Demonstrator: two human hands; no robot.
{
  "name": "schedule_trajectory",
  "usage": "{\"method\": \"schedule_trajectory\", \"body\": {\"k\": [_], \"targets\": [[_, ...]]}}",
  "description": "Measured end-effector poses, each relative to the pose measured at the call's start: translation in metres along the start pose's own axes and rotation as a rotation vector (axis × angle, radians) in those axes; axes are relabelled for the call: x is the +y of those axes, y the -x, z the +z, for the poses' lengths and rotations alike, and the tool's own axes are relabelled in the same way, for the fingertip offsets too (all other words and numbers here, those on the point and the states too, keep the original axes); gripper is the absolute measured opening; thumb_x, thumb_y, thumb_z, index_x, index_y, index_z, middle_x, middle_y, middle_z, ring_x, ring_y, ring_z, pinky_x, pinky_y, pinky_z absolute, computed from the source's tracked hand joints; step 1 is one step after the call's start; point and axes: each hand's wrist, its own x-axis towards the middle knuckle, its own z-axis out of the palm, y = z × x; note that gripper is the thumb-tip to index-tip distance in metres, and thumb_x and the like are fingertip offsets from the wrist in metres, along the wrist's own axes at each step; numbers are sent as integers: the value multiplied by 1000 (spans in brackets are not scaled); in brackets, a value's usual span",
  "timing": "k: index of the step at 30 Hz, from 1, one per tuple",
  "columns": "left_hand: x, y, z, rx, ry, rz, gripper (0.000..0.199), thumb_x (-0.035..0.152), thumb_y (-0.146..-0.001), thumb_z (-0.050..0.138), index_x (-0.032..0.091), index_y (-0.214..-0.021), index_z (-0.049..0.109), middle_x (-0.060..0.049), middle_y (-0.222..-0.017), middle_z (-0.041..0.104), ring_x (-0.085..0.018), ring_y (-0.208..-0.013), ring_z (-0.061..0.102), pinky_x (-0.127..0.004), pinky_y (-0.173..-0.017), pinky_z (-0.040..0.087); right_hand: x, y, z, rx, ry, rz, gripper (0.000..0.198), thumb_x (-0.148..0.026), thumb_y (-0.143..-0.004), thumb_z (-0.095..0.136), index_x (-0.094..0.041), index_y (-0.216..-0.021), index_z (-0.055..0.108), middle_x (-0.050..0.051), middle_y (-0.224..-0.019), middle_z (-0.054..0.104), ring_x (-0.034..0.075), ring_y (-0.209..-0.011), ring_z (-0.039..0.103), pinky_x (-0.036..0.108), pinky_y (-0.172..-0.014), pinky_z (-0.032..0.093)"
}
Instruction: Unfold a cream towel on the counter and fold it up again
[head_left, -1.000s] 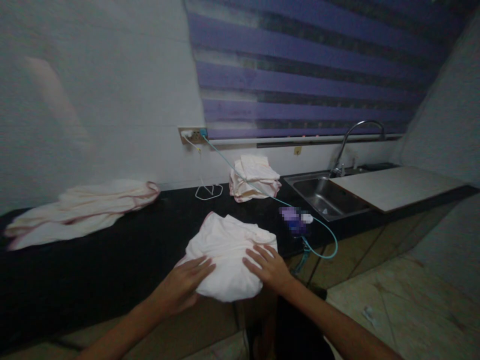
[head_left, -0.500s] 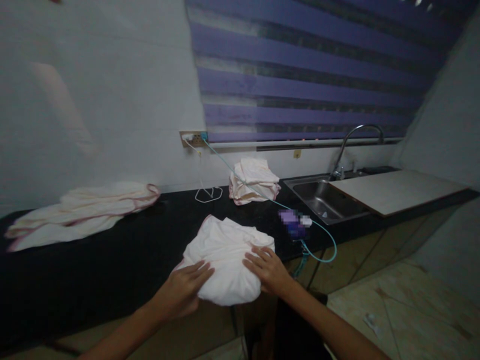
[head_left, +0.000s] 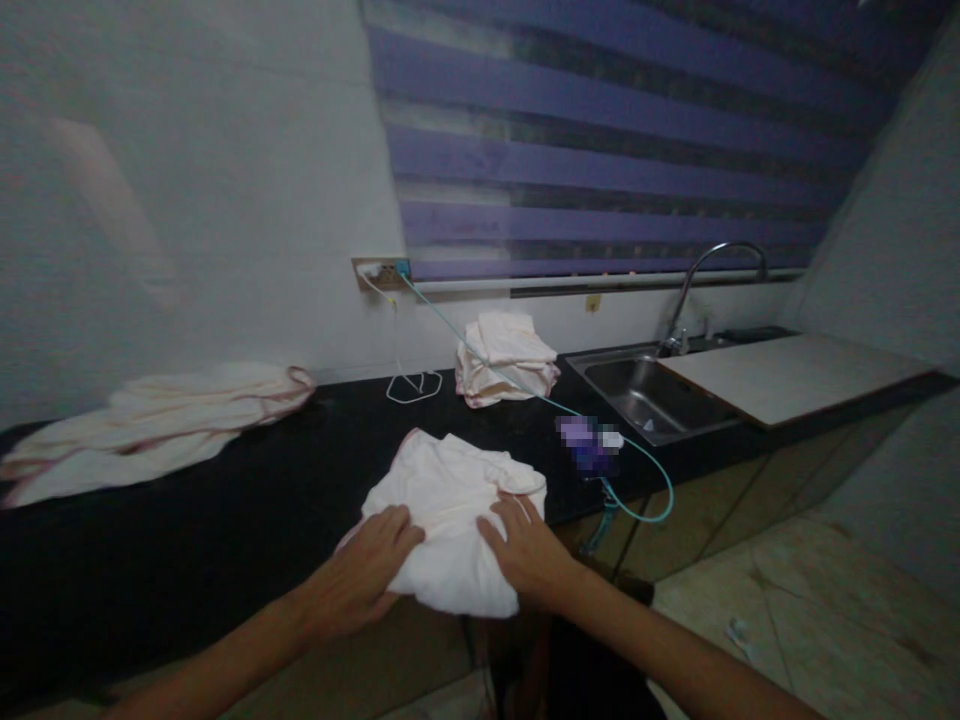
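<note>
A bunched white cloth (head_left: 454, 530) with a pinkish edge lies at the front of the dark counter, its near end hanging over the edge. My left hand (head_left: 379, 560) grips its left side, fingers on top. On the right side, my right hand (head_left: 525, 550) holds the cloth, its fingertips at a raised fold and its thumb on the near part. The undersides of both hands are hidden. Behind it stands a folded stack of similar cloths (head_left: 506, 360). More loose cloths with pink hems (head_left: 172, 420) lie spread at the left by the wall.
A blurred purple item (head_left: 589, 450) with a teal cable (head_left: 660, 480) sits right of the cloth. Farther right are a steel sink (head_left: 645, 395), a curved faucet (head_left: 686, 290) and a white board (head_left: 810, 375). A white cable (head_left: 414, 388) lies near the wall socket (head_left: 381, 272).
My right hand's fingers have shifted up and slightly left, and the cloth's right edge now stands up in a fold. My left hand has moved slightly left and up. The view has shifted a little.
</note>
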Motion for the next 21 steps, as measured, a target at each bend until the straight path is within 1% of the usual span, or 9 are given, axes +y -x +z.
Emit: {"method": "schedule_trajectory", "body": {"k": [3,5,9,12,14,16,17,19,21], "targets": [[-5,0,8,51,25,59,50,34,-95,46,19,-142,48,-21,-146,55,-36,-136,50,-56,-114,47,0,3,6,17,-33,8,45,-21,-102,61,-12,-146,57,22,-138,61,36,-141,48,59,-117,41],[-6,-2,8,43,28,89,52,36,-98,42,19,-146,44,-20,-153,50,-37,-143,44,-56,-118,44,0,4,11,51,-44,22,44,-20,-101,61,-13,-144,58,21,-138,62,35,-142,47,59,-118,40],[0,-10,-13,-13,71,53,50,26,-87,56,21,-137,54,-18,-139,59,-33,-128,56,-49,-110,51,1,4,14,106,-63,36,39,-19,-101,62,-17,-139,62,18,-135,65,32,-139,51,56,-117,42],[3,-13,-31,20,141,41,48,18,-86,55,21,-134,58,-16,-138,62,-30,-126,59,-47,-110,51,5,2,7,134,-152,20,35,-20,-100,64,-18,-135,64,16,-133,67,30,-136,54,52,-115,46],[2,-13,-40,68,198,54,45,23,-94,51,23,-139,57,-14,-142,64,-29,-133,58,-50,-121,44,8,0,-3,209,-223,20,30,-22,-100,64,-18,-129,66,16,-134,67,29,-134,56,49,-112,49],[2,-12,-52,86,251,40,45,36,-102,47,25,-145,56,-11,-145,65,-29,-136,59,-54,-128,36,11,-4,-19,312,-271,49,25,-22,-102,62,-18,-126,68,17,-137,66,28,-135,56,47,-111,50],[4,-12,-61,73,283,17,47,42,-103,46,26,-145,57,-11,-143,67,-29,-135,60,-53,-127,38,13,-7,-29,361,-296,68,24,-22,-103,60,-19,-125,68,17,-137,66,27,-135,57,46,-111,50],[10,-13,-83,6,371,-56,50,53,-103,44,25,-139,64,-10,-136,72,-29,-125,67,-48,-114,52,15,-15,-53,413,-397,83,25,-22,-104,57,-19,-125,69,16,-132,69,26,-129,61,43,-109,52],[16,-15,-108,-63,484,-128,51,60,-100,47,26,-129,72,-7,-125,77,-27,-114,72,-41,-99,60,16,-25,-80,396,-578,80,24,-25,-103,55,-18,-121,70,12,-117,74,22,-110,69,35,-96,56]]}}
